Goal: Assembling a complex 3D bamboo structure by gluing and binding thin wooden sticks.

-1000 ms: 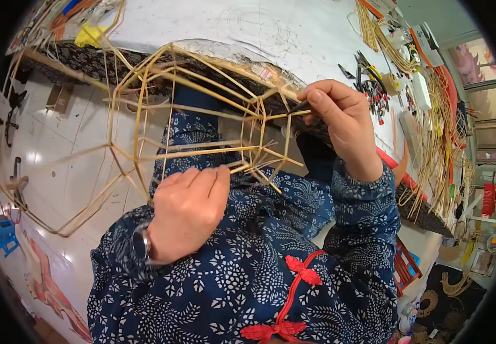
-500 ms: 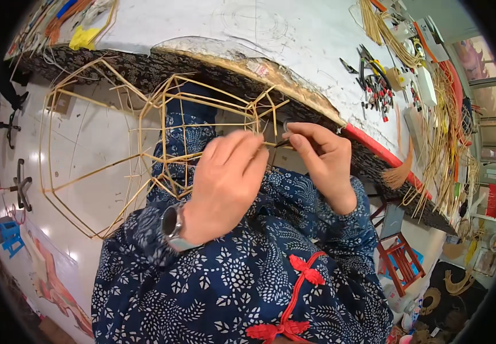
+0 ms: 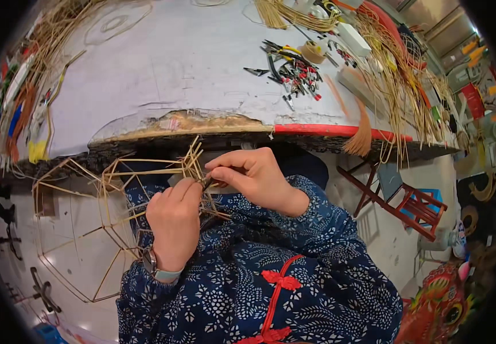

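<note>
An openwork frame of thin bamboo-like strips (image 3: 150, 172) reaches from over my lap out to the left, its wide many-sided end farthest left. My left hand (image 3: 172, 221) is closed round the narrow right end, fingers curled and partly hiding the strips. My right hand (image 3: 259, 179) meets it there, thumb and forefinger pinched at the joint where several strips come together. Something small and dark shows between the fingertips of both hands; its kind is too small to tell.
Beyond the frame runs a worktable (image 3: 144, 74) with a worn front edge and red edging (image 3: 339, 131). Pliers (image 3: 273, 63) lie by a pile of red-tipped clips (image 3: 305, 79), with a tape roll (image 3: 313, 53) alongside. A wooden folding chair (image 3: 417, 209) stands at right.
The view has swung to the right. Both hands have come closer together at the frame's end, and the frame's narrow end has turned, its strips now bunched between my hands.
</note>
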A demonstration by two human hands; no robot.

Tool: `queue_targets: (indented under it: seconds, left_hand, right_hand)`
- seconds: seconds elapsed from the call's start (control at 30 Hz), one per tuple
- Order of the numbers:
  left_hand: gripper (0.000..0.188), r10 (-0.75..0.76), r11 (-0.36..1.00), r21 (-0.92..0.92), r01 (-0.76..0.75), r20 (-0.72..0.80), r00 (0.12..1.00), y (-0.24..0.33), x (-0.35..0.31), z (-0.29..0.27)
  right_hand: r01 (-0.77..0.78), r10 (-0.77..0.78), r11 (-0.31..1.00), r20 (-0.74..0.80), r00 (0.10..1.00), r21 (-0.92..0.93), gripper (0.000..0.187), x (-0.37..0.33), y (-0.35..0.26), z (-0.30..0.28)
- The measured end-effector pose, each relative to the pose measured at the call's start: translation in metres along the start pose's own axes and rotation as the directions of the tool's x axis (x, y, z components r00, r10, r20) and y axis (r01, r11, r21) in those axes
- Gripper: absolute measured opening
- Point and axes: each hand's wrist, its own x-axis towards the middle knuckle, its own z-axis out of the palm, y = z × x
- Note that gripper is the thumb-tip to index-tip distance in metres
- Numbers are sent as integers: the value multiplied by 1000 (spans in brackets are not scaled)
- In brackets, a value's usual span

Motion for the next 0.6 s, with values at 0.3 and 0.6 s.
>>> queue_targets:
  seconds: [0.3,0.6]
  left_hand:
    - [17,-65,998,8,65,91,994,-9,2,9]
    - [16,-25,999,-44,26,29,999,-6,6,6]
  right_hand:
    - [152,-317,843,-248,916,-515,17,17,-10,-31]
    - [-75,-518,515,-379,767,-854,24,53,111,-214]
